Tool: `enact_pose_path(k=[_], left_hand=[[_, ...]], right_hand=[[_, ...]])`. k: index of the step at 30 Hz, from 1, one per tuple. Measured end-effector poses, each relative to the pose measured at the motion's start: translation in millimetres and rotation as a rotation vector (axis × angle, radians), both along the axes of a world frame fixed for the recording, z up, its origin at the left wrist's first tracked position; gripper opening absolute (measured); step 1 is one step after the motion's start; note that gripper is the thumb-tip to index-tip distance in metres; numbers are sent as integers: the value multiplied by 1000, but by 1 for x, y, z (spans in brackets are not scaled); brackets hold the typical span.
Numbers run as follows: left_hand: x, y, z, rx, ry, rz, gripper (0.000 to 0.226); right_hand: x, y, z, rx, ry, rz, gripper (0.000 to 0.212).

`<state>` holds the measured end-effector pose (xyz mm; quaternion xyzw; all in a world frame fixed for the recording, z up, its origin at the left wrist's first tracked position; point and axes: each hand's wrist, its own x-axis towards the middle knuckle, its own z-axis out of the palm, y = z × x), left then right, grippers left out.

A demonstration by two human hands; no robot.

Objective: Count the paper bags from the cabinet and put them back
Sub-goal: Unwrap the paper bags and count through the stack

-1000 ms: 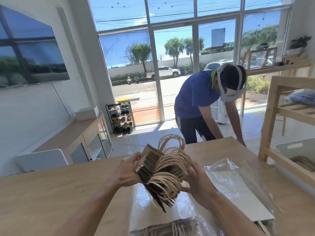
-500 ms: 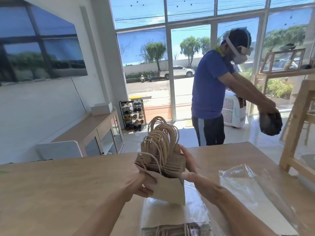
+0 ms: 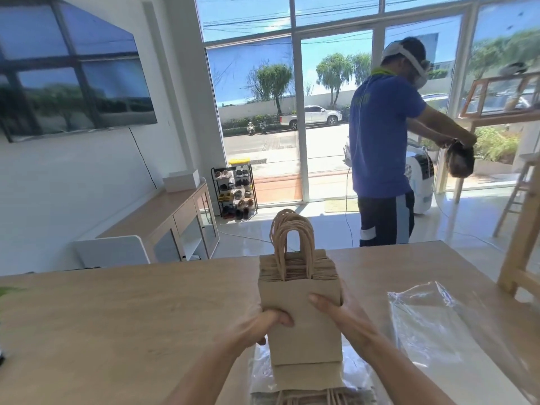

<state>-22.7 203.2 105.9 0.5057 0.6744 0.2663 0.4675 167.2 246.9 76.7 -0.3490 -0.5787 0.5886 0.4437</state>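
Note:
A stack of brown paper bags [image 3: 301, 314] with twisted paper handles stands upright over the wooden table [image 3: 117, 317], flat face toward me. My left hand [image 3: 263, 325] grips its left edge, thumb on the front. My right hand [image 3: 342, 314] holds the right edge with fingers laid across the front. Under the stack lies a clear plastic sleeve [image 3: 263, 372] holding more paper bags [image 3: 309, 397], their handles showing at the bottom edge.
An empty crumpled clear plastic wrapper [image 3: 423, 323] lies on the table to the right. A person in a blue shirt [image 3: 382, 141] stands beyond the table holding a dark object. A wooden shelf frame [image 3: 520, 252] is at the right, a low cabinet [image 3: 163, 220] at the left.
The stack was tilted with its handles splayed toward me; both hands have turned it upright and squared it. The person behind straightened up and turned right.

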Motion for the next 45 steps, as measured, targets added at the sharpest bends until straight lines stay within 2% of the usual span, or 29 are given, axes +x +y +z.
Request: enact_pose_path(k=[2,6,9,12,15,19,25,30,34,39,45], left_hand=[[-6,3,-3,95,-68,-62,33],[-14,9,-13,379,-316,-4,75],[-4,9,-12,567,-474,89,75],[7,14,-21,638,-544,179,78],[19,17,-34,652,-560,295,92],[25,20,-44,665,-551,389,89],[28,15,-71,635,-522,399,72],[31,13,-69,674,-522,440,53],[28,17,-68,691,-479,437,46],[28,13,-77,625,-441,491,68],[30,21,-55,613,-413,518,73]], right_hand=[[0,2,-5,-48,22,4,91],[-2,3,-3,-67,35,-6,94],[-6,5,4,-52,45,-17,99],[-10,4,4,-36,78,-56,110],[-16,1,-8,-45,117,-131,107],[-22,0,-20,-46,148,-215,92],[-26,-3,-28,-64,127,-239,87],[-26,1,-22,-48,114,-212,69],[-27,2,-21,-37,104,-220,70],[-29,-1,-32,-64,76,-217,67],[-25,0,-16,-81,78,-229,70]])
